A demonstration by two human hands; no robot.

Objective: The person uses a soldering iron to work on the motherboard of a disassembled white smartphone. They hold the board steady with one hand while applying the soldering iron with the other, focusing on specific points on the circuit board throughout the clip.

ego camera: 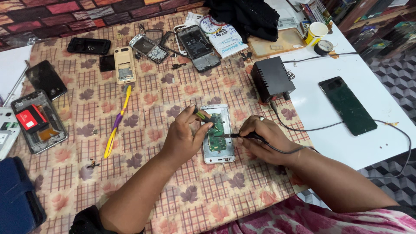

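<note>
- A dark, glossy phone screen point(347, 105) is lying face up on the white table to your right, blank.
- A second black screen point(46, 79) is resting at the far left on the patterned cloth, also unlit.
- A small black glass panel point(107, 63) is sitting beside the beige phone back.
- A red rectangular label point(30, 118) is showing on the battery in the opened grey phone at your left.
- A white printed pouch point(223, 39) with blue and green markings is lying at the top, near the black cloth.

The opened phone point(218, 134) lies on the tablecloth point(164, 186) between both hands, power box point(272, 79) behind it.
</note>
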